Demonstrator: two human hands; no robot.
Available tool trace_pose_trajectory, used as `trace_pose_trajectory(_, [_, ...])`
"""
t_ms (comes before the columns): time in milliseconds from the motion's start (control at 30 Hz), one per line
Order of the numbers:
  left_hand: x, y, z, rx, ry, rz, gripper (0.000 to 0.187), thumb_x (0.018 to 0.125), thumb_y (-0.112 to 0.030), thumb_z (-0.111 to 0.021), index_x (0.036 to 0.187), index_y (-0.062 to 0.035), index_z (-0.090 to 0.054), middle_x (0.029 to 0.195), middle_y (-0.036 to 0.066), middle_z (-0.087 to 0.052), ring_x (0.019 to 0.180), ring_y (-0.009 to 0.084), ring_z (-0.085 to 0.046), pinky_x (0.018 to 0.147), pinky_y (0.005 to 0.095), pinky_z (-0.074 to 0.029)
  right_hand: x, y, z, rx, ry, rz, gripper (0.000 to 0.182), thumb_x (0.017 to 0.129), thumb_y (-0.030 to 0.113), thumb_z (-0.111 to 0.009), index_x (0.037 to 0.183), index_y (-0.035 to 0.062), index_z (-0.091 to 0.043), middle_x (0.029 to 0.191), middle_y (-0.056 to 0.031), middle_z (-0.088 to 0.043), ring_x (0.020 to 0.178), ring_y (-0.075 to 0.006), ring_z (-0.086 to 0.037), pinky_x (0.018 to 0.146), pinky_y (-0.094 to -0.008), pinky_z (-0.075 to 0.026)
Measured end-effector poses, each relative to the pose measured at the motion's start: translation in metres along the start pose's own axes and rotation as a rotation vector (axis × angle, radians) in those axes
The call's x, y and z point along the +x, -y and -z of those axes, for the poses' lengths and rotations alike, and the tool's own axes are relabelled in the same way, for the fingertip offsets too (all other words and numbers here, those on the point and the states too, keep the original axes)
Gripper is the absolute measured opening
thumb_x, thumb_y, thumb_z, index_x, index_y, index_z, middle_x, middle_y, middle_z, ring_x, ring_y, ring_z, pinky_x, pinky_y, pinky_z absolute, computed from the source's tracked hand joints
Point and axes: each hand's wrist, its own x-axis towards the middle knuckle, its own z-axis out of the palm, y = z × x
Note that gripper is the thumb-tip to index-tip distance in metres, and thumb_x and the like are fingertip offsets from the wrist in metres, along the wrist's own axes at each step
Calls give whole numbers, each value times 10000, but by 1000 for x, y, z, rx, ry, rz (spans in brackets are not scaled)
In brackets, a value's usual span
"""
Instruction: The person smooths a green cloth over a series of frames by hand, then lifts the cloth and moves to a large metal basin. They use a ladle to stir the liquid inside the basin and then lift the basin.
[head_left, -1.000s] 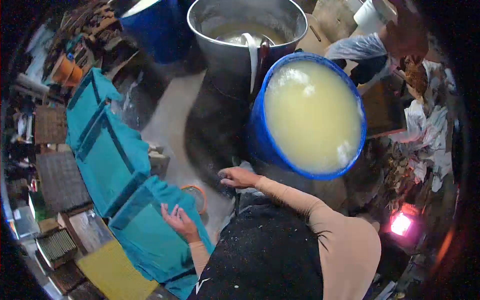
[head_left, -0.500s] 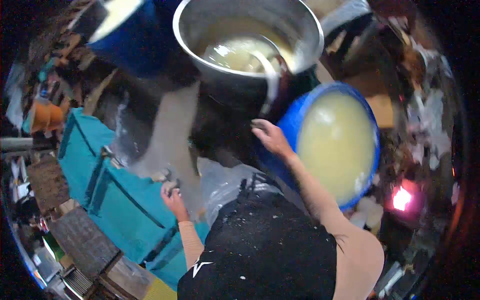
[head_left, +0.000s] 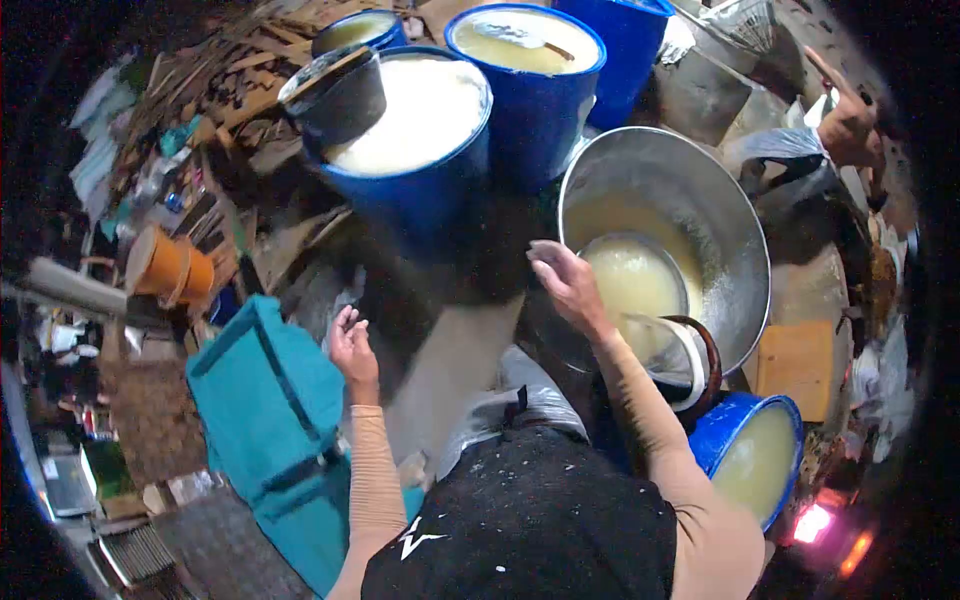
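My right hand (head_left: 567, 283) is empty, its fingers stretched out beside the left rim of a large steel pot (head_left: 735, 200). Pale yellowish liquid (head_left: 635, 275) lies in the pot, with a round vessel partly sunk in it. A curved white and dark brown handle (head_left: 708, 350) rises over the pot's near rim. My left hand (head_left: 352, 350) hangs over the floor near the teal covered boxes (head_left: 265, 370), fingers loosely apart and holding nothing. Ahead, a blue barrel (head_left: 420, 200) is filled with white stuff, and a dark grey bucket (head_left: 345, 100) rests at its rim.
Another blue barrel (head_left: 530, 110) of pale liquid stands behind, with a stick-like thing in it. A smaller blue tub (head_left: 715, 430) is at my right, near a glowing pink light (head_left: 812, 523). An orange bucket (head_left: 165, 265) and wood scraps (head_left: 255, 65) lie left. Another person's arm (head_left: 850, 120) shows at right.
My view has swung left and up. The pot and blue tub now sit farther right and lower, and the blue barrels ahead have come into view. Both my hands are raised slightly.
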Motion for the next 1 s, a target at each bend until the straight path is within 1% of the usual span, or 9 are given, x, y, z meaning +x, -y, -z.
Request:
trace_pose_trajectory(367, [194, 33, -5, 120, -193, 248, 351, 909, -134, -562, 1237, -11, -528, 1117, 79, -617, 893, 116, -594, 755, 242, -468, 349, -38, -90, 38, -88, 154, 257, 895, 133, -601, 1098, -25, -605, 1001, -141, -694, 939, -173, -666, 824, -284, -513])
trace_pose_trajectory(500, [340, -5, -23, 112, -71, 88, 517, 933, -316, -582, 1345, -34, -449, 1131, 40, -576, 871, 71, -550, 694, 176, -436, 444, -6, -138, 44, -15, 242, 264, 889, 166, -613, 1110, 22, -608, 994, -124, -697, 928, -206, -676, 797, -298, -510])
trace_pose_trajectory(633, [475, -37, -62, 110, -30, 68, 631, 939, -351, -563, 1421, -21, -324, 1381, 139, -440, 1225, 250, -451, 974, 331, -397, 531, 34, -176, -84, 39, 480, 276, 882, 198, -624, 1105, 34, -624, 966, -92, -703, 885, -195, -676, 736, -302, -505])
trace_pose_trajectory(767, [552, -22, -92, -99, -32, 53, 580, 954, -308, -527, 1376, 54, -362, 1403, 176, -422, 1278, 246, -404, 1049, 324, -329, 627, 64, -217, -125, 60, 535, 266, 867, 198, -642, 1071, 28, -632, 945, -125, -697, 842, -234, -683, 694, -362, -518])
trace_pose_trajectory(833, [587, 50, -75, 90, -181, -167, 541, 965, -306, -504, 1328, 84, -416, 1368, 156, -457, 1239, 220, -435, 1029, 309, -347, 679, 73, -248, -450, 115, 736, 259, 855, 195, -646, 1061, 39, -635, 921, -168, -681, 830, -306, -673, 702, -364, -518])
trace_pose_trajectory(900, [601, 57, -64, -80, -214, 37, 498, 983, -302, -454, 1309, 74, -445, 1357, 192, -465, 1243, 268, -446, 1051, 340, -340, 737, 60, -285, -599, 220, 705, 297, 839, 260, -645, 1052, 54, -642, 924, -182, -670, 843, -353, -658, 716, -399, -517])
trace_pose_trajectory(933, [608, 142, -34, 230, -207, 25, 482, 974, -301, -475, 1304, 51, -471, 1370, 174, -460, 1245, 260, -446, 1051, 342, -343, 759, 59, -307, -697, 300, 677, 300, 829, 270, -648, 1037, 53, -643, 912, -183, -671, 835, -358, -658, 710, -408, -520])
trace_pose_trajectory(967, [605, 203, -15, 316, -132, -295, 469, 962, -281, -509, 1312, 29, -481, 1378, 165, -456, 1239, 259, -452, 1048, 353, -350, 780, 59, -330, -795, 378, 638, 304, 820, 280, -650, 1021, 52, -643, 901, -183, -672, 827, -363, -659, 704, -417, -522])
trace_pose_trajectory(1000, [610, 219, -7, -339, -254, 225, 438, 968, -240, -498, 1317, 24, -478, 1378, 179, -454, 1247, 277, -448, 1048, 366, -349, 801, 55, -353, -899, 456, 553, 374, 857, 317, -607, 1119, 51, -623, 975, -186, -672, 934, -347, -648, 827, -407, -508])
